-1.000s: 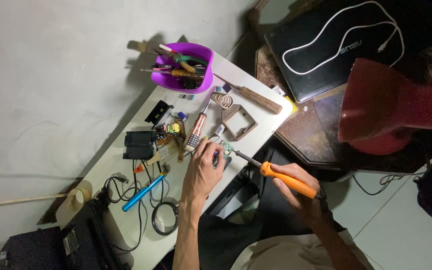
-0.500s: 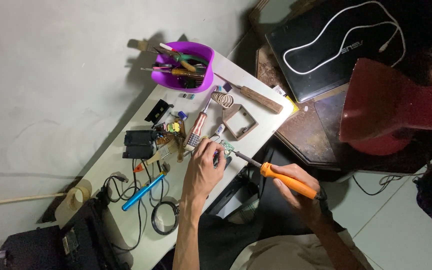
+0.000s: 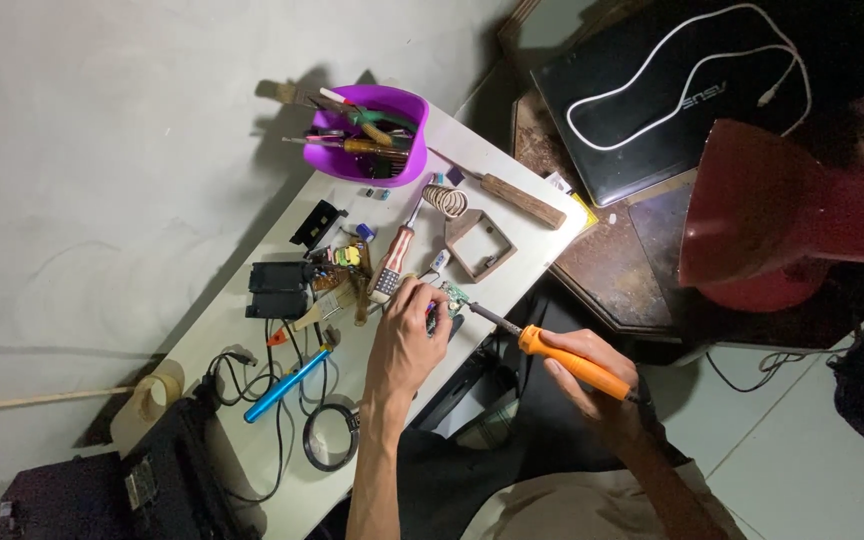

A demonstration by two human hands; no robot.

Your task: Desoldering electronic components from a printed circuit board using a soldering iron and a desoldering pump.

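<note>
A small green circuit board [image 3: 453,296] lies near the front edge of the white table [image 3: 252,300], just beside a square wooden frame [image 3: 480,246]. The left hand [image 3: 404,340] rests on the table next to the board, and its fingers are bent and closed on the board's left side; how firmly they pinch it I cannot tell, because the fingertips are too small to see well. The right hand [image 3: 592,380] is off the table, over the person's lap, and its fingers are wrapped tight around the orange handle of a soldering iron [image 3: 552,352]. The dark metal tip of the iron points up and left and ends at the board, touching it or almost touching it.

Just left of the left hand there is a screwdriver with a red and white handle [image 3: 389,270], and further left a pile of small coloured parts [image 3: 342,262] and a black box [image 3: 280,290]. Behind the frame lie a coil of wire [image 3: 445,200] and a tool with a brown wooden handle [image 3: 517,200]. At the far end of the table stands a purple bowl [image 3: 392,165] full of tools. Nearer to the person lie a blue pen [image 3: 282,387], black cables [image 3: 252,365] and a dark ring [image 3: 332,437]. To the right of the table there is a closed black laptop [image 3: 652,130] with a white cable [image 3: 692,70] on it, and a red plastic stool [image 3: 782,215].
</note>
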